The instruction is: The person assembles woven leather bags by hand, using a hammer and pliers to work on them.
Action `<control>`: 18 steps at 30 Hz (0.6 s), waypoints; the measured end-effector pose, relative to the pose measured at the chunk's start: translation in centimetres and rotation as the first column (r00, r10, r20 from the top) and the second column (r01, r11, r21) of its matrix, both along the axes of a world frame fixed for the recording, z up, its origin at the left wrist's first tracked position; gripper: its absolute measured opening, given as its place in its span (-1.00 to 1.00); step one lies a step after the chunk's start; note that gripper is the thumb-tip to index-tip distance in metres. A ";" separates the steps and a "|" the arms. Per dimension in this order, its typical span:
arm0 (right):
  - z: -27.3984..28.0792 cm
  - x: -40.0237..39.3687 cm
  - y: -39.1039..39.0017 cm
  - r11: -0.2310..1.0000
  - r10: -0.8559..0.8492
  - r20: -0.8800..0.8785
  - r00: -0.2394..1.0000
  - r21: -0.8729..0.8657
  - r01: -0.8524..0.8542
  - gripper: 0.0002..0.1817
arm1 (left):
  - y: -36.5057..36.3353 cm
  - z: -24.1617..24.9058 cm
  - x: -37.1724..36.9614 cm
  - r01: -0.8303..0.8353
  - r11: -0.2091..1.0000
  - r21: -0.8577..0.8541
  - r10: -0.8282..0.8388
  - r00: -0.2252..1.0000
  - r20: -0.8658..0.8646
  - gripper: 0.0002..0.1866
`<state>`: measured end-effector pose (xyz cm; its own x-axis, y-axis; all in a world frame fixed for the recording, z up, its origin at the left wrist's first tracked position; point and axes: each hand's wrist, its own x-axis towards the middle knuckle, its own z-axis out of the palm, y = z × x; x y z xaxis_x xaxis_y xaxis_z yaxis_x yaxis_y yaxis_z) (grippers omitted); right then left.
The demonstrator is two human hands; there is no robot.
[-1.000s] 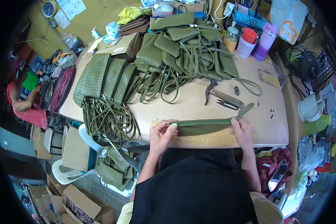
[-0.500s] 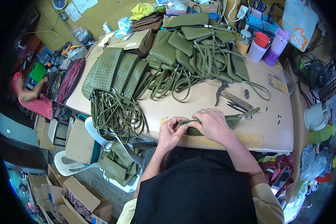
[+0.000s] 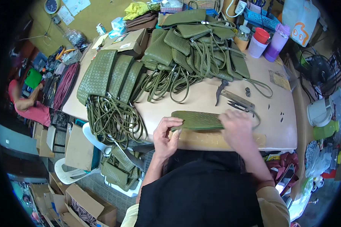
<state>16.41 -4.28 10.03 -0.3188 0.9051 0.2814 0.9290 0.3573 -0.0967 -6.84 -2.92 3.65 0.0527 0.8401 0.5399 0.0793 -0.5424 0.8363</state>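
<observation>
A green woven pouch (image 3: 197,120) is held level over the front edge of the table, its flat side showing. My left hand (image 3: 167,137) pinches its left end between thumb and fingers. At the pouch's right end is my right hand (image 3: 236,128), blurred, with its fingers closed round that end; a thin green strap loops out beside it. Just behind lie pliers (image 3: 240,106), a flat metal bar (image 3: 236,98) and a dark hooked tool (image 3: 220,92).
Stacked green pouches (image 3: 99,72) with looped straps lie on the left of the table (image 3: 159,113), and a larger pile (image 3: 178,49) at the back. Bottles (image 3: 277,43) stand back right. A white chair (image 3: 70,172) is at left. Another person (image 3: 28,102) sits far left.
The pouch has turned from edge-up to flat side showing. My right hand has moved right to its far end, and my left hand has opened its grip slightly at the left end.
</observation>
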 end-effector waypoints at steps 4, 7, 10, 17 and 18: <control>-0.9 3.6 -2.9 0.991 0.015 0.117 0.993 -0.134 0.001 -0.76 | -1.0 -1.9 0.7 0.268 0.869 -0.416 -0.301 0.954 -0.015 -0.83; -2.6 4.6 -2.7 0.955 0.051 -0.015 0.999 -0.291 -0.053 -0.75 | -0.4 -1.1 2.0 0.316 0.815 -0.486 -0.295 0.948 0.122 -0.82; -3.7 5.4 -1.0 0.883 -0.102 -0.138 0.985 -0.469 0.026 -0.72 | 0.9 -0.6 2.7 0.305 0.750 -0.587 -0.275 0.951 0.144 -0.82; -2.8 5.2 -0.5 0.984 -0.043 -0.130 0.991 -0.178 0.019 -0.71 | 0.8 0.0 2.5 0.145 0.944 -0.295 -0.199 0.967 -0.161 -0.82; -1.5 5.1 -1.0 0.997 -0.066 -0.108 0.992 0.044 0.071 -0.72 | 0.8 1.1 2.5 0.147 0.942 -0.301 -0.202 0.966 -0.161 -0.82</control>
<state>21.46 -5.26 8.49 -0.2224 0.9087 0.3532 0.9369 0.2994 -0.1804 -4.37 -2.13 4.71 0.2890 0.9252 0.2460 0.1748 -0.3036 0.9366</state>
